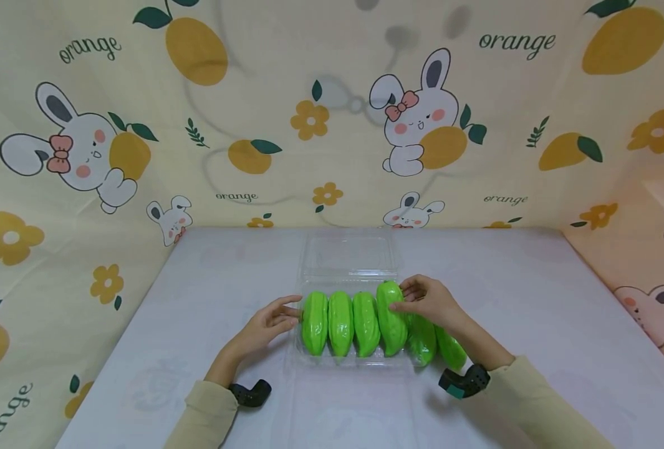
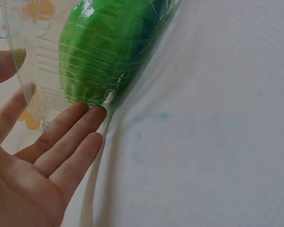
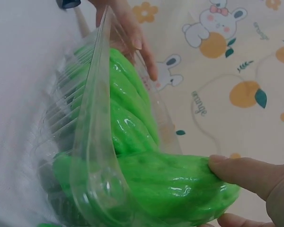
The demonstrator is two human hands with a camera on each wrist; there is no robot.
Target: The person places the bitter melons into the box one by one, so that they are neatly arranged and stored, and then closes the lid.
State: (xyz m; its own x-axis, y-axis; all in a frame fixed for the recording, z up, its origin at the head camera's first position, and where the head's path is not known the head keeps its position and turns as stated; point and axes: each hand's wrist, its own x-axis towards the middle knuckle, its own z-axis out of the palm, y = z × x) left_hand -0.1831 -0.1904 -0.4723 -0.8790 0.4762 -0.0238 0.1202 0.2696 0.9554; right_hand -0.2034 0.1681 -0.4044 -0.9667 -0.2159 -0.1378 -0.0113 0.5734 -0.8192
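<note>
A clear plastic box [image 1: 332,360] with its lid [image 1: 348,252] folded back holds a row of glossy bright green bitter melons [image 1: 340,324]. My right hand [image 1: 429,302] pinches the rightmost bitter melon [image 3: 175,187] in the row near its far end, thumb on one side and fingers on the other. In the right wrist view this melon leans over the box rim. My left hand [image 1: 267,321] is at the box's left side, fingers [image 2: 68,149] fairly straight and fingertips right at the clear wall.
Two more green bitter melons [image 1: 451,349] lie at the box's right side, under my right wrist. The white table [image 1: 225,262] meets a patterned cloth [image 1: 287,93] behind. Each wrist wears a black device [image 1: 250,394].
</note>
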